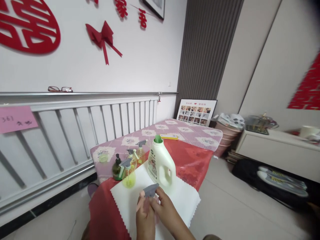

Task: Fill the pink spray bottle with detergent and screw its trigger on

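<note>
Both of my hands are closed around a pink spray bottle with a grey trigger head [150, 190], held low over the white sheet. My left hand [145, 221] wraps it from the left side. On the right, my right hand [163, 205] has its fingers at the head and neck; the lower bottle is mostly hidden by the hands. Just beyond stands a large cream detergent jug [156, 163] with a green piece in its mouth. To its left are a yellow-tinted spray bottle [129, 180], two more spray bottles behind it, and a dark green pump bottle [116, 170].
The white scalloped sheet [185, 196] lies on a red cloth [192, 160] over a table with a purple patterned tablecloth [210, 133]. A yellow-edged flat item [169, 137] lies behind the jug. A white radiator [120, 118] runs along the left; a white cabinet [277, 146] stands right.
</note>
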The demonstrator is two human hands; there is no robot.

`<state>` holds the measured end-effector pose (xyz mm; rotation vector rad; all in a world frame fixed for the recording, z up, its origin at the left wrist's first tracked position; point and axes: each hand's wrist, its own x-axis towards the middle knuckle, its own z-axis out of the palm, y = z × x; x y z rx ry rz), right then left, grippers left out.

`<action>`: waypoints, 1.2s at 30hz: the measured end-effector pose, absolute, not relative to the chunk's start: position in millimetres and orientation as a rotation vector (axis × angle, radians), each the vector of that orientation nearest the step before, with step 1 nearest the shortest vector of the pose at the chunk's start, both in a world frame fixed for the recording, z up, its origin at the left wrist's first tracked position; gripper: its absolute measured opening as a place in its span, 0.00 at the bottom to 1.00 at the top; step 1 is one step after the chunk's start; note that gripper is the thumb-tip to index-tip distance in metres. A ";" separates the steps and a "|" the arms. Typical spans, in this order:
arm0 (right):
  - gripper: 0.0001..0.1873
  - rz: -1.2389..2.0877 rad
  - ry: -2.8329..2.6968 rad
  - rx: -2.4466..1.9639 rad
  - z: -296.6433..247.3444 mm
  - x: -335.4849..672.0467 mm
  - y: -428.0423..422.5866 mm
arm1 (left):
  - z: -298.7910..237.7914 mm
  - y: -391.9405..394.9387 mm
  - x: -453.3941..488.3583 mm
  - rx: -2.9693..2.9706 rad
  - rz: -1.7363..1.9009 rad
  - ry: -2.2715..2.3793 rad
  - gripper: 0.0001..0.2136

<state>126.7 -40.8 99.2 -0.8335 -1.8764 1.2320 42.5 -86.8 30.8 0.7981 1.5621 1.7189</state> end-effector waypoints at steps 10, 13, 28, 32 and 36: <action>0.16 1.082 -1.740 -1.078 90.2 115.5 -42.7 | 11.9 -70.2 51.9 0.539 1.972 1.431 0.28; 0.16 1.134 -1.652 -1.103 90.0 111.6 -43.1 | 12.3 -68.0 50.2 0.611 1.987 1.484 0.24; 0.21 1.373 -1.756 -0.961 68.3 131.3 -26.9 | 19.5 -78.0 43.5 0.976 1.833 1.765 0.17; 0.20 1.324 -1.728 -1.030 74.4 127.0 -29.6 | 16.4 -79.5 47.4 0.934 1.816 1.784 0.19; 0.18 1.240 -1.679 -1.098 87.8 115.1 -36.1 | 19.8 -80.8 50.9 0.894 1.832 1.800 0.19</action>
